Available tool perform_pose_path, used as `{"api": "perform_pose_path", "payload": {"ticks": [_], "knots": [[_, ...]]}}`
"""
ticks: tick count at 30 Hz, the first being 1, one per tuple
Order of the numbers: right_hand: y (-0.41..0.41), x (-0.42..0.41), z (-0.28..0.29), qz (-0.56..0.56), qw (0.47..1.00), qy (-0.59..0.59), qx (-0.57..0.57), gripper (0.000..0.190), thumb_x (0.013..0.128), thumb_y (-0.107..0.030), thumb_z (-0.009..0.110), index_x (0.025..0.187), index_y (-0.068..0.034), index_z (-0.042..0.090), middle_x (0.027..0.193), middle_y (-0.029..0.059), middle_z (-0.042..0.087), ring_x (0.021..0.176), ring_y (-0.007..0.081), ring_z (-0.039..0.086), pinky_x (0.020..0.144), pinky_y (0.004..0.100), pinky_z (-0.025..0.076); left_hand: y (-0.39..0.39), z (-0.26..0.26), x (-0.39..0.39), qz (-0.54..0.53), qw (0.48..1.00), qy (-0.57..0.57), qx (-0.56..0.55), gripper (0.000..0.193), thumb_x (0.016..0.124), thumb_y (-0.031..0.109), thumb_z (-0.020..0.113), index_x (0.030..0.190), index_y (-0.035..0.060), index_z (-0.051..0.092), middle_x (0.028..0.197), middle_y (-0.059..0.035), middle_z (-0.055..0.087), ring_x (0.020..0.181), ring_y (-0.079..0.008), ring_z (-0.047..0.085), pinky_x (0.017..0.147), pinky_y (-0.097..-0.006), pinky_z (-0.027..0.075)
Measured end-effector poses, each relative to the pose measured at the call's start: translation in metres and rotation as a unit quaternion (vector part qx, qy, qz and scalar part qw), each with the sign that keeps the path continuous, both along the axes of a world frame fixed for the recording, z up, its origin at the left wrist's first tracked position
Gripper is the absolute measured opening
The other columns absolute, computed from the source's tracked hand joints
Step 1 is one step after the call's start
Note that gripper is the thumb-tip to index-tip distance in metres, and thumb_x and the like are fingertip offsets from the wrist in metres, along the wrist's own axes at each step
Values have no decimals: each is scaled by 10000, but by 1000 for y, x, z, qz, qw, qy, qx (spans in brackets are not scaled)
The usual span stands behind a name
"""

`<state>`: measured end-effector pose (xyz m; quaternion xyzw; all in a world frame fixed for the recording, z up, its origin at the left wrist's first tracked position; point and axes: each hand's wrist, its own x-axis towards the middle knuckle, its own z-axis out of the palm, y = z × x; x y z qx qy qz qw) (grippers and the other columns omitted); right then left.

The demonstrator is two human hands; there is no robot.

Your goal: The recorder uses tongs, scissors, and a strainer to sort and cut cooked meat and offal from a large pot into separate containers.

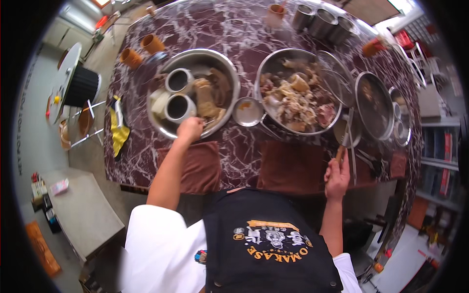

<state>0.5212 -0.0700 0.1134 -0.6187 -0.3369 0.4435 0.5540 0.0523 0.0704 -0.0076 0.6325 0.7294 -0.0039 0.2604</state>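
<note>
My left hand point(190, 129) reaches over the front rim of a large steel basin point(235, 66), its fingers closed around what looks like a thin metal handle. Inside the basin are two white cups point(178, 107) of dark liquid, pale chunks point(160, 102) and browned pieces of food point(203, 96). My right hand point(337, 175) grips the wooden handle of a strainer point(335, 75), whose mesh hangs over the right edge of a steel pot point(261, 69) full of cooked meat and bones point(298, 99). A small steel bowl point(248, 113) with some orange liquid sits between basin and pot.
Brown towels point(201, 168) lie along the front edge of the marbled table point(238, 154). Two more steel vessels point(373, 110) stand at the right, near tongs point(368, 159). Steel canisters point(324, 23) and orange-brown cups point(152, 44) stand farther back. A yellow cloth point(119, 137) lies at the left edge.
</note>
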Motion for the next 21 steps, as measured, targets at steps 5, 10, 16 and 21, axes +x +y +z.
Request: {"api": "perform_pose_path", "payload": {"ticks": [5,10,16,21], "knots": [[-1,2,1,4,1000,16,-8,575,997,-84,526,1526,-71,302,888,4,548,592,23,449,471,161,389,-32,34,11,-33,996,51,63,205,868,225,557,890,102,720,906,-182,704,869,-393,667,782,-497,525],[-16,23,10,48,998,14,-30,590,989,-61,520,1531,-53,287,904,1,554,611,21,457,488,166,394,-55,76,36,20,993,18,119,202,885,224,585,938,84,720,880,-179,702,850,-379,670,753,-472,528],[-55,75,50,174,977,-34,-118,550,942,-33,532,1480,-52,418,883,3,599,575,21,445,516,170,389,-58,111,86,79,978,-129,145,204,892,207,622,982,49,715,787,-157,695,716,-305,675,659,-393,507],[-43,78,34,216,952,-169,-138,520,938,-46,549,1447,-18,450,1154,73,657,821,107,620,774,241,500,-55,109,139,53,961,-240,128,190,890,170,634,989,23,703,697,-129,658,607,-188,622,591,-320,467]]}}
